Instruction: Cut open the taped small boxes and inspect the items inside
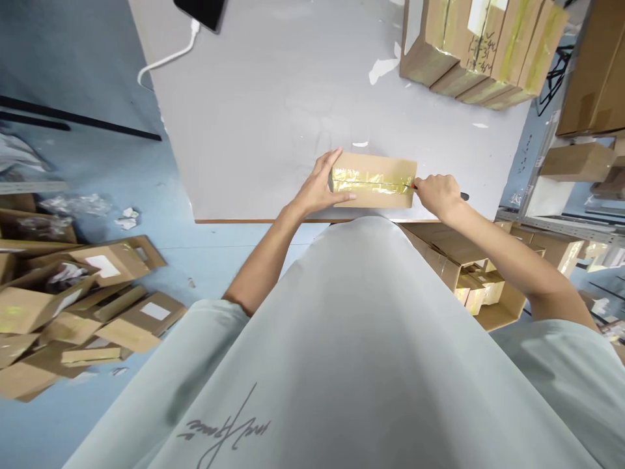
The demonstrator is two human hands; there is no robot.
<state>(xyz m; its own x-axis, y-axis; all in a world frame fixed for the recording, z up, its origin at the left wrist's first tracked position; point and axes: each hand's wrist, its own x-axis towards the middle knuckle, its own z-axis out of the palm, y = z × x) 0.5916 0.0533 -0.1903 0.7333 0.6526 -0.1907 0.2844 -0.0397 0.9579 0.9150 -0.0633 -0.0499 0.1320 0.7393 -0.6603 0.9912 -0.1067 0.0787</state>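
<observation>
The scene is viewed from head height, facing forward and steeply down; the smooth grey tabletop (pixel 254 130) is framed at twelve o'clock, the pale-green cloth shirt (pixel 366 352), nearest, at six.

Box (pixel 375 197) matt cardbd w/ glossy plastic tape (pixel 368 176), tbl (pixel 244 130) smooth, shirt (pixel 366 312) matt cloth.

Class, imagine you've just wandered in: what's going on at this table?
A person is handling a small taped box at the near edge of a grey table. The left hand holds the box's left end, while the right hand grips a thin, dark-handled tool, its tip at the right end of the yellowish tape. A dark line runs along that tape; whether it is cut right through isn't clear. The flaps lie flat.
</observation>
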